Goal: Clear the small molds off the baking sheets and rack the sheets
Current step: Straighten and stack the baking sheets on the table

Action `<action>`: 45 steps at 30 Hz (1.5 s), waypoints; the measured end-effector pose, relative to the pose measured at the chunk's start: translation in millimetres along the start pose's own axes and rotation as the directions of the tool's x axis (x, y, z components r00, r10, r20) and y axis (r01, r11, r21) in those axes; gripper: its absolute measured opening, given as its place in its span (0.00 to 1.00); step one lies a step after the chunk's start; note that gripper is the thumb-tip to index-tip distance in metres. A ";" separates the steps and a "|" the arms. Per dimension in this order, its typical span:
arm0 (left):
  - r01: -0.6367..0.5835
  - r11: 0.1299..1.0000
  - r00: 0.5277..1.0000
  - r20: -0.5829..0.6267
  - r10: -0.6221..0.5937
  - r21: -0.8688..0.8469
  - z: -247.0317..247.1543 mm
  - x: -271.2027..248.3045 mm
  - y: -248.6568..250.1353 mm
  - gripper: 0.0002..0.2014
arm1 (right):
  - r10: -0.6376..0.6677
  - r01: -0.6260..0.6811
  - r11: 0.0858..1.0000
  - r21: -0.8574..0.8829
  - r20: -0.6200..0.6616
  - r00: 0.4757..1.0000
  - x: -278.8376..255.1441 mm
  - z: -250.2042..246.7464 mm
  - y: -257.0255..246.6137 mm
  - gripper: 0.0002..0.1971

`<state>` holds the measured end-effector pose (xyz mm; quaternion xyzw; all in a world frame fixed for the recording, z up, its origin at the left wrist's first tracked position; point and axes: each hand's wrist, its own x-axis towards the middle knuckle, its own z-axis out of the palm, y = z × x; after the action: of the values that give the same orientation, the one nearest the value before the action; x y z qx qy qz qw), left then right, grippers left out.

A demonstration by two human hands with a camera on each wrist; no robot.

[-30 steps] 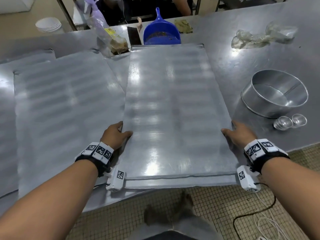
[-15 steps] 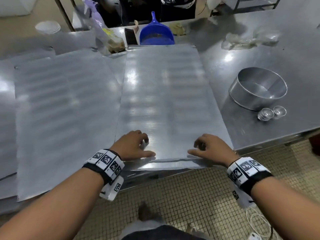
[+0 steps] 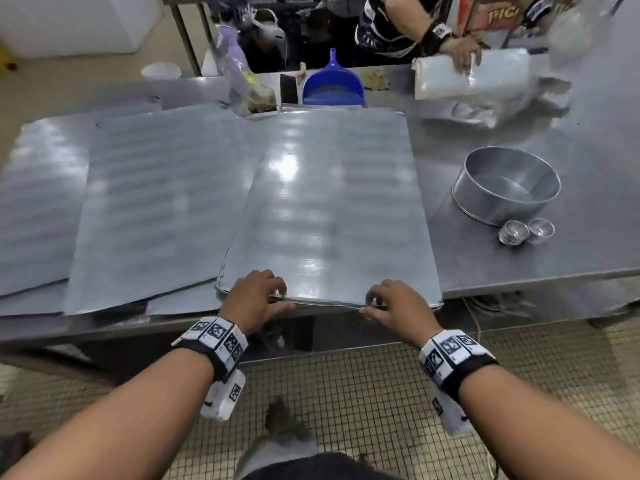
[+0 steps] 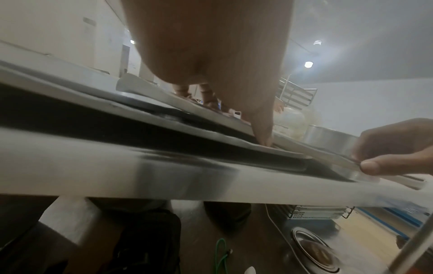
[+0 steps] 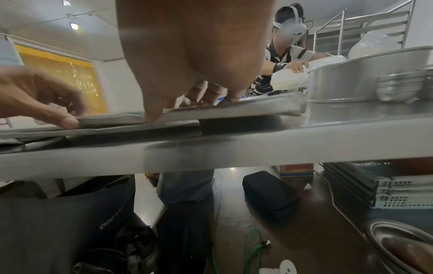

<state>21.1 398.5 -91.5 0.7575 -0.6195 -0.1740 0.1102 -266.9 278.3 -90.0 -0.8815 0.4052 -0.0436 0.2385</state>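
Now both hands are gripping the near edge of the top baking sheet.
Left hand (image 3: 254, 299) and right hand (image 3: 398, 308) are curling fingers over the rim of the baking sheet (image 3: 332, 202), thumbs pressing along its front edge; the sheet is stretching away toward 12 o'clock on the tabletop (image 3: 588, 209). At 2 o'clock from the right hand, small molds (image 3: 526, 232) are sitting just beside a round pan (image 3: 505, 185).
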 end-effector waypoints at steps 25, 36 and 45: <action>0.512 0.811 0.842 -0.023 -0.540 -0.282 -22.5 8.1 -31.2 0.32 | 0.666 -0.625 0.712 0.320 -0.026 0.745 21.6 -27.6 69.6 0.42; 0.491 0.809 0.846 -0.047 -0.532 -0.322 -28.5 14.1 -31.9 0.31 | 0.659 -0.553 0.634 0.540 -0.003 0.752 24.9 -25.6 76.1 0.37; 0.493 0.803 0.843 -0.045 -0.536 -0.336 -28.9 -5.0 -17.5 0.26 | 0.612 -0.505 0.695 0.512 -0.051 0.790 7.8 -38.5 93.9 0.32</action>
<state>47.6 405.6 -71.1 0.8802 -0.3457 -0.2401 0.2193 -337.3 205.4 -99.7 -0.6191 0.6551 -0.1620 0.4017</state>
